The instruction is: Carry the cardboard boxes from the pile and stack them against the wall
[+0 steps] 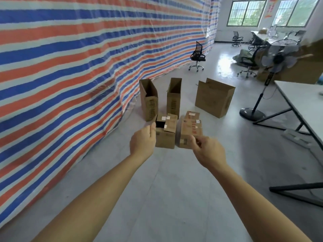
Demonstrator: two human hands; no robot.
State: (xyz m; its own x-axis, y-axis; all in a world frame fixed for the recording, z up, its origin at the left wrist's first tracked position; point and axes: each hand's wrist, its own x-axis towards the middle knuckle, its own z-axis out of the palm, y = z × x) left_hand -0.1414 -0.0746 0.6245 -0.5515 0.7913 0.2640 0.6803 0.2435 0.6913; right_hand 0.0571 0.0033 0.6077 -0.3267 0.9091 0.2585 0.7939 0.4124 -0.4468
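Observation:
Several cardboard boxes stand on the grey floor ahead of me. Nearest are a small box with an open flap (166, 131) and a taped box with labels (190, 130) to its right. Behind them stand two tall open boxes (149, 100) (173, 98) and a wider open box (214, 97). Both my arms reach forward. My left hand (142, 141) hovers at the left side of the flapped box, fingers loosely curled, holding nothing. My right hand (207, 151) is in front of the taped box's near corner, fingers loosely curled; any contact is unclear.
A striped blue, orange and white tarp (78, 67) hangs as a wall along the left. A white table (304, 102) and a standing fan (277, 60) are at the right. Office chairs (197, 56) and more cardboard stand farther back.

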